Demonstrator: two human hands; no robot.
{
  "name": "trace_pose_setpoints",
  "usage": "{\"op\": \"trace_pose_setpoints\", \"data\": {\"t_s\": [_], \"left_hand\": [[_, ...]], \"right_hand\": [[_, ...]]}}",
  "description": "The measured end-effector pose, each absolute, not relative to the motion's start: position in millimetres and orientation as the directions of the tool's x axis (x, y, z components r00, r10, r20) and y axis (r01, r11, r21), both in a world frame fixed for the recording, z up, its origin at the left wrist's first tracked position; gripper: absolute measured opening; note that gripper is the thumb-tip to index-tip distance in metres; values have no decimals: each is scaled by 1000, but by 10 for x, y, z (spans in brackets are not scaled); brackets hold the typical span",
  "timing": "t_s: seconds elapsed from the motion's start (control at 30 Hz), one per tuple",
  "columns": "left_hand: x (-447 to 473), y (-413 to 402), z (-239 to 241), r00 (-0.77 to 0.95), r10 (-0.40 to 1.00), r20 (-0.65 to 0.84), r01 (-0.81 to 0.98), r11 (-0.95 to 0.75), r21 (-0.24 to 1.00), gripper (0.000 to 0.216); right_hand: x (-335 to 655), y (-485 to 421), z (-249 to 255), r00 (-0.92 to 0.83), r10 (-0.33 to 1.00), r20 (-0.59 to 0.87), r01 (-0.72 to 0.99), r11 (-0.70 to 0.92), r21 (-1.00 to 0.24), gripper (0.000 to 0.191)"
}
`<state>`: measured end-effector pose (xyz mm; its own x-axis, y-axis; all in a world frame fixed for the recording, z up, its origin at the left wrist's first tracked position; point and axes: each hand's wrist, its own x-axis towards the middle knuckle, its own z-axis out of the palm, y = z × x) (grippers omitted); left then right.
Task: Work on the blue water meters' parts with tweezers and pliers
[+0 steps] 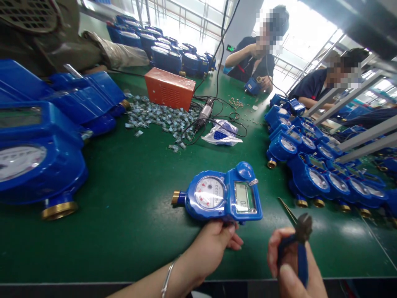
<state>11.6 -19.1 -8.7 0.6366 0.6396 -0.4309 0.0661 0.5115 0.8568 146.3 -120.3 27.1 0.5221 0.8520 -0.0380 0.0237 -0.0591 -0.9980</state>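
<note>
A blue water meter (204,194) with a round dial and a small LCD window is in the middle of the view, its brass threaded end pointing left. My left hand (214,242) grips its near side, with fingers partly hidden beneath it. In my right hand (294,265), to the right of the meter, is a pair of diagonal cutters (302,231) with blue handles, jaws pointing up and away from the meter. Thin pointed golden tweezers (288,211) stick out beyond the same hand; whether the fingers hold them too, I cannot tell.
Rows of blue meters (319,180) stand on the right; more large ones (40,157) crowd the left. An orange box (169,89) sits among small clear pieces (155,118), near a cabled electric screwdriver (204,114) and a bag of blue bits (221,134). Two people work across the green table (124,231).
</note>
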Motion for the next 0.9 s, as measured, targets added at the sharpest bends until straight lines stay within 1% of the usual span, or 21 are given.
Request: {"op": "trace_pose_setpoints", "data": {"t_s": [0.03,0.1,0.17,0.2,0.27,0.3,0.33,0.4,0.43,0.5,0.57,0.6,0.63,0.7,0.77,0.83,0.87,0.9], "left_hand": [[135,-201,-83,634,638,-436,103,490,866,23],[138,-221,-44,627,637,-449,156,462,873,23],[50,-221,64,646,614,-453,235,404,884,24],[-36,-210,149,678,586,-444,300,330,895,23],[-277,-165,376,768,481,-423,433,96,896,22],[-416,-132,508,800,437,-411,465,-20,885,23],[-554,-89,643,802,435,-410,475,-47,879,23],[-791,47,888,735,541,-408,491,-9,871,24],[-877,150,985,701,602,-382,493,-22,870,24],[-974,443,1106,636,719,-281,555,-174,813,22],[-977,818,1142,514,851,-106,671,-322,668,24],[-952,1007,1140,414,910,12,744,-346,571,26],[-913,1172,1133,347,934,84,777,-336,533,29],[-802,1359,1119,267,947,180,811,-322,489,42],[-665,1283,1108,264,927,266,807,-363,465,56],[-519,963,1077,362,862,354,758,-493,426,62],[-447,753,1044,441,832,337,720,-552,420,61],[-379,543,999,515,802,302,702,-597,389,58]], "right_hand": [[1489,-1070,310,577,814,65,91,14,-996,46],[1510,-787,334,583,789,192,242,57,-969,46],[1483,-554,312,542,807,235,352,36,-935,48],[1453,-475,296,527,815,239,381,25,-924,48],[1380,-398,266,527,819,228,400,-2,-916,48],[1345,-393,255,539,814,217,391,-14,-920,49],[1317,-402,246,554,808,201,373,-25,-927,49],[1278,-437,236,579,799,163,334,-50,-941,53],[1267,-453,236,587,796,147,315,-57,-948,55],[1255,-471,245,593,795,128,291,-63,-955,56],[1245,-476,264,591,798,118,278,-64,-958,56],[1238,-478,276,591,799,115,269,-61,-961,55],[1231,-480,288,592,798,112,260,-58,-964,55],[1221,-483,302,592,798,108,236,-44,-971,53],[1224,-477,289,584,804,108,192,-8,-981,52],[1253,-455,243,559,821,118,121,59,-991,53],[1277,-440,212,543,830,129,75,105,-992,53],[1306,-426,179,527,839,140,22,151,-988,53]]}}
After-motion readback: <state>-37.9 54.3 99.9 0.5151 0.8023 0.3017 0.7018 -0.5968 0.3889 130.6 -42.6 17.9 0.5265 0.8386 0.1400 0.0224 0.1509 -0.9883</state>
